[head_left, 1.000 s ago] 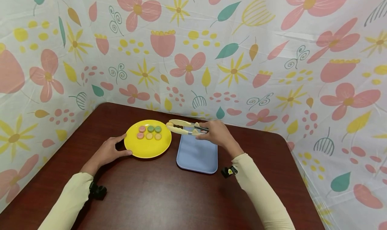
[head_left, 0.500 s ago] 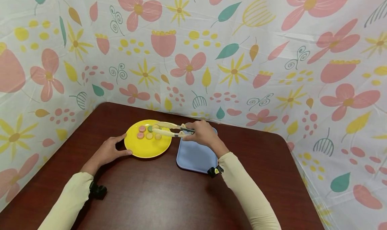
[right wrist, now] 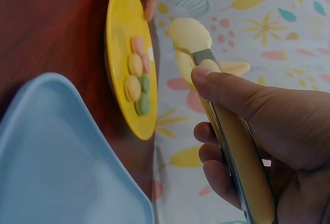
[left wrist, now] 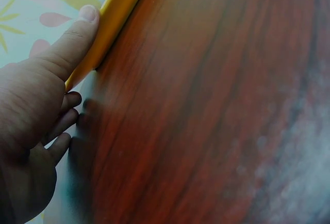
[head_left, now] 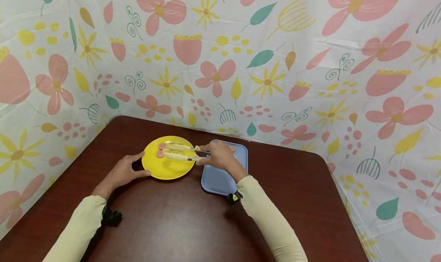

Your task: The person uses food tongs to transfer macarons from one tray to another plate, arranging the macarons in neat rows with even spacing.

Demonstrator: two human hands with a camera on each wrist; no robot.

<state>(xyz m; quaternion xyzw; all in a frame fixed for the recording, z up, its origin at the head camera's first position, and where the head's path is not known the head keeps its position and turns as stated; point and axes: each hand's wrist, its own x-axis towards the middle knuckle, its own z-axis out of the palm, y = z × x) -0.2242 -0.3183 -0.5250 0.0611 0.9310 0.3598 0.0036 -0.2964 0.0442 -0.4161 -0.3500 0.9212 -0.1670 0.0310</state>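
My left hand point(head_left: 123, 171) is spread at the near left of a yellow plate point(head_left: 169, 172), thumb and fingers touching its rim. In the left wrist view, the thumb point(left wrist: 77, 41) lies along the plate's edge. My right hand point(head_left: 220, 156) grips tongs point(head_left: 177, 157) with cream-coloured tips, reaching left over the plate. The tongs' arms stand apart above the macarons and partly cover them in the head view. Pink macarons point(right wrist: 137, 45), cream macarons point(right wrist: 133, 88) and green macarons point(right wrist: 142, 105) sit grouped on the plate in the right wrist view.
A blue rectangular tray point(head_left: 220, 183) lies right of the plate, under my right hand. A pink round piece point(head_left: 232, 148) shows at its back. Dark wooden table point(head_left: 165, 220) spreads in front, and a flower-printed cloth point(head_left: 220, 63) hangs behind.
My right hand has moved left with the tongs, from above the tray to over the plate and its macarons. My left hand stays at the plate's rim.
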